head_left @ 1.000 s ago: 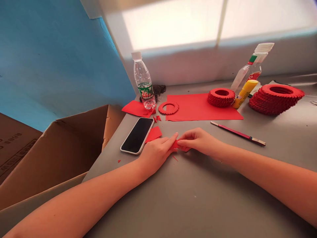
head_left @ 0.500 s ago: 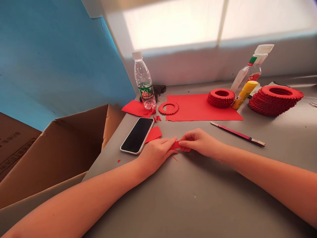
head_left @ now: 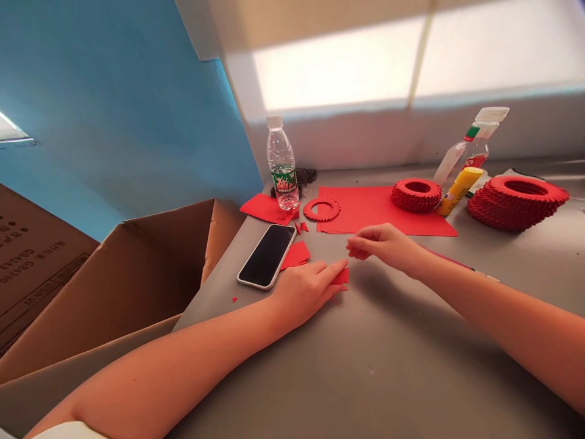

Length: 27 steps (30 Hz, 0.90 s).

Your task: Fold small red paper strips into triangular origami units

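Observation:
My left hand (head_left: 307, 291) rests on the grey table (head_left: 388, 360), its index finger stretched out and pinning a small folded red paper piece (head_left: 342, 276) at the fingertips. My right hand (head_left: 382, 244) hovers just above and to the right of that piece, apart from it, with its fingers curled together and nothing visible in them. A red paper scrap (head_left: 297, 253) lies just left of my left hand, beside a black phone (head_left: 267, 256) lying face up.
Behind are a red sheet (head_left: 365, 213), a flat red paper ring (head_left: 322, 209), a small ring stack (head_left: 415, 194), a larger ring stack (head_left: 516, 201), a yellow glue stick (head_left: 459, 189), a squeeze bottle (head_left: 475, 140) and a water bottle (head_left: 283, 167). An open cardboard box (head_left: 137, 274) stands to the left of the table.
My right hand has let go of the red piece and lifted up and away to the right. My left hand still holds the piece down. The camera has shifted.

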{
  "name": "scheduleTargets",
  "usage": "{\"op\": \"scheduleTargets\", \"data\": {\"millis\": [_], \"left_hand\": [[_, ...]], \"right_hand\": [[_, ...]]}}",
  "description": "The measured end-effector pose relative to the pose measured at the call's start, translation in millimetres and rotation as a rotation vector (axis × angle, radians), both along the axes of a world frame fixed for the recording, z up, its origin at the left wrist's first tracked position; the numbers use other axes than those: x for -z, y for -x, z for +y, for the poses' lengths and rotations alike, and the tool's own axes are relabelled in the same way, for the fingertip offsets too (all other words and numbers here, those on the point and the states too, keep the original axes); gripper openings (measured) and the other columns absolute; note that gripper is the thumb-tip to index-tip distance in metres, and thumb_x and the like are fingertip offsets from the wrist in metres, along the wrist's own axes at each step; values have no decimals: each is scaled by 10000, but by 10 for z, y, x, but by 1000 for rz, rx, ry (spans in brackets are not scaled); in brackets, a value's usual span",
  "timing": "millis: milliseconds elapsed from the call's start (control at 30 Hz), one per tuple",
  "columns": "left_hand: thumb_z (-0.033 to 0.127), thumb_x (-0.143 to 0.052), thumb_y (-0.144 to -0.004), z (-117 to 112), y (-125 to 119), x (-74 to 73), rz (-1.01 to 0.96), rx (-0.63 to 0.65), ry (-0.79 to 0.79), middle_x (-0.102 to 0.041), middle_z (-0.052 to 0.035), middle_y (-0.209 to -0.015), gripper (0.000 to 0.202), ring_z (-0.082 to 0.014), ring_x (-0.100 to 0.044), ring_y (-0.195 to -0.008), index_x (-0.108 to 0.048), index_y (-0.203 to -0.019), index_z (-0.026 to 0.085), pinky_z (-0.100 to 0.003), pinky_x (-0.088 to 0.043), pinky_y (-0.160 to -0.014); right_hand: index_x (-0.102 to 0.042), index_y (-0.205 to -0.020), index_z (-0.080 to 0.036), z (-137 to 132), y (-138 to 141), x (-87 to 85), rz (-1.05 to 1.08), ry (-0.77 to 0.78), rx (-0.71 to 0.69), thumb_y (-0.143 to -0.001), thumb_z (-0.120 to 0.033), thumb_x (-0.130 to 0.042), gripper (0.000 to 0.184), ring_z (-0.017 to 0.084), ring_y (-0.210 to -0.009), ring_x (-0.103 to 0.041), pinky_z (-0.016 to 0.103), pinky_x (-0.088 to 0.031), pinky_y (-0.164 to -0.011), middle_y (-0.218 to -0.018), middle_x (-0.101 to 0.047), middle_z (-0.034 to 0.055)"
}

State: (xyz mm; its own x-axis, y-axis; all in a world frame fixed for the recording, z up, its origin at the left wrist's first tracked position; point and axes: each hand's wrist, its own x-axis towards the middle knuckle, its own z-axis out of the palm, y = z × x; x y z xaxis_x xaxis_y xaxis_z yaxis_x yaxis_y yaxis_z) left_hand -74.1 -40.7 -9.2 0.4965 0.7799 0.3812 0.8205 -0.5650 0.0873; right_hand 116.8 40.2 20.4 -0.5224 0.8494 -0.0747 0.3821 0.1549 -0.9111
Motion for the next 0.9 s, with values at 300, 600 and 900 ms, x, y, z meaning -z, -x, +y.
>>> {"op": "scheduleTargets", "data": {"millis": [300,600,900], "left_hand": [[454,-360,-882,-23,21,-52,-124,38,-12,-616,-2,-755,416,-114,-575,-658,-533,-1170,209,-214,-409,-568],[468,-366,-874,-22,31,-65,-221,11,53,-624,-6,-783,436,-121,-568,-667,-511,-1202,221,-222,-412,-594],[399,-453,-848,98,54,-84,-683,-201,306,-632,-4,-919,274,-146,-561,-840,-588,-992,210,-243,-430,-733]], "right_hand": [[-623,-1054,-200,676,820,162,-257,-479,-100,-729,-134,-544,341,166,-821,-577,294,-426,-754,-976,-636,64],[-656,-639,-142,779,1040,282,-310,-682,-194,-731,-137,-513,171,183,-855,-538,269,-352,-764,-719,-626,53],[-497,-815,-213,320,618,111,-23,-469,37,-794,-254,-486,47,112,-598,-596,243,-464,-571,-719,-653,-12]]}}
